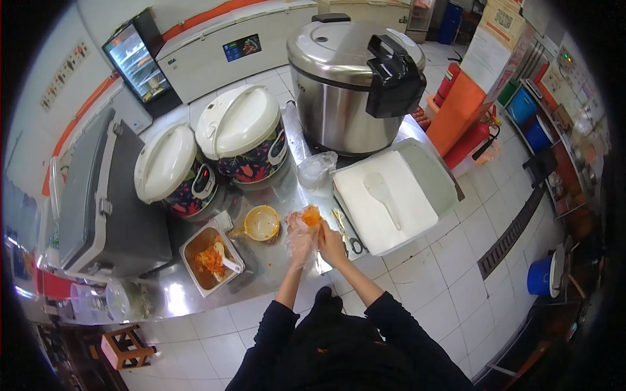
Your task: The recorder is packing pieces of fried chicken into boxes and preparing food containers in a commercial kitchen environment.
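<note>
Clear thin plastic covers my left hand (300,242); whether it is a glove or a bag is hard to tell. Both hands meet over the steel table around a clear plastic bag of orange food (310,216). The fingers of my right hand (332,244) pinch the bag's right side. Just left of them stands a small yellow-rimmed bowl (262,224), its handle pointing left and smeared with food. Further left, a steel food pan (188,250) holds shredded orange food (209,260) with a white spoon (227,259) in it.
Two floral rice cookers (190,193) (249,168) and a large steel rice cooker (337,117) line the back. A plastic tub (442,188) bears a white sheet and rice paddle (381,193). Scissors (357,244) lie beside it. A grey cool box (122,210) stands left.
</note>
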Demonstrator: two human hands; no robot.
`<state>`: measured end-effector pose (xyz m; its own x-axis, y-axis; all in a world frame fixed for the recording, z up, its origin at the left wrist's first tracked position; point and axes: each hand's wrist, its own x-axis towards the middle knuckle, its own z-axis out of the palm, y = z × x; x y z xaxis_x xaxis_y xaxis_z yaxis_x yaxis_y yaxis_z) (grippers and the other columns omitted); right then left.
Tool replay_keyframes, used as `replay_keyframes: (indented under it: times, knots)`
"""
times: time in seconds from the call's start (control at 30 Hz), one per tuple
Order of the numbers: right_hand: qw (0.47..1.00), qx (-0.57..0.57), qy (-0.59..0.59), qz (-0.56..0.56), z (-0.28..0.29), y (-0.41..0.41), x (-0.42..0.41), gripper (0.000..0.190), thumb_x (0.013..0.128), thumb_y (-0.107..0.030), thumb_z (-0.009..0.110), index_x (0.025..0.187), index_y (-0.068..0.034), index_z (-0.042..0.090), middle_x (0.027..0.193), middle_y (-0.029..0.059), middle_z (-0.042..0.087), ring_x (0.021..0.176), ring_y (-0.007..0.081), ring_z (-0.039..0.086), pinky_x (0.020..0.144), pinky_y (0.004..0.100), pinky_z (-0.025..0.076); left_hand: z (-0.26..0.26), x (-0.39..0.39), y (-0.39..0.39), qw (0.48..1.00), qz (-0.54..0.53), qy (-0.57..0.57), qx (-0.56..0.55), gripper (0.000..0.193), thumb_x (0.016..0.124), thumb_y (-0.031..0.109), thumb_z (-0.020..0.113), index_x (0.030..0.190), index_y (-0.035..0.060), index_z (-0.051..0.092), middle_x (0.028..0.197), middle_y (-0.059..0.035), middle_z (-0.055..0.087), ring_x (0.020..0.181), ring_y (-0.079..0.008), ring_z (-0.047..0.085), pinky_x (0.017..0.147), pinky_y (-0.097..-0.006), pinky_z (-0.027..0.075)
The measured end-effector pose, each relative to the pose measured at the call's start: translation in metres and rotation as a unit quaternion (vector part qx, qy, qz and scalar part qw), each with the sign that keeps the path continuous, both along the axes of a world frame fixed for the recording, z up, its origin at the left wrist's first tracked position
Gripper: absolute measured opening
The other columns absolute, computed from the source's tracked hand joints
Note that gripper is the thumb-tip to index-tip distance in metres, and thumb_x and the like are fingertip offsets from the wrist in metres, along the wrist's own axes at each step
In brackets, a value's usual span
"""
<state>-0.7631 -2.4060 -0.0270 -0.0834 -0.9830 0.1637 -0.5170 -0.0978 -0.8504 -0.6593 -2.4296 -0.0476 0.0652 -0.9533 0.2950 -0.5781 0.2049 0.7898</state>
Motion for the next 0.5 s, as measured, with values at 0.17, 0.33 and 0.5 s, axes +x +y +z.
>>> replay_keyframes:
  times: [0.17, 0.33, 0.5]
  knots:
    - [0.996, 0.056, -0.016, 0.069, -0.008, 0.009, -0.006, 0.032, 0.081, -0.007, 0.044, 0.112, -0.001, 0.043, 0.063, 0.024, 0.054, 0.061, 0.0406, 0.055, 0.056, 0.048, 0.041, 0.047, -0.013, 0.008, 0.993, -0.026, 0.113, 0.005, 0.04, 0.079, 0.02, 0.058, 0.113, 0.0039, 0.047, 0.112, -0.0139, 0.049, 0.095, -0.0299, 0.053, 0.083, -0.0339, 0.042]
    - [0.979, 0.031, -0.006, 0.202, 0.002, 0.024, -0.024, 0.039, 0.077, -0.008, 0.05, 0.115, -0.003, 0.046, 0.104, 0.0194, 0.051, 0.1, 0.035, 0.046, 0.084, 0.0411, 0.038, 0.045, 0.001, 0.016, 0.995, 0.065, 0.045, 0.055, 0.035, 0.07, 0.004, 0.064, 0.101, 0.0039, 0.048, 0.097, -0.0096, 0.054, 0.084, -0.0195, 0.055, 0.073, -0.0292, 0.046]
    - [0.957, -0.058, 0.006, 0.283, 0.048, 0.029, -0.081, 0.044, 0.076, -0.007, 0.053, 0.119, -0.004, 0.045, 0.107, 0.0138, 0.051, 0.104, 0.0308, 0.045, 0.089, 0.0394, 0.036, 0.068, -0.034, 0.037, 0.84, 0.045, 0.534, 0.09, 0.041, 0.069, 0.004, 0.064, 0.104, 0.0075, 0.044, 0.096, -0.0083, 0.054, 0.085, -0.0208, 0.057, 0.071, -0.0318, 0.05]
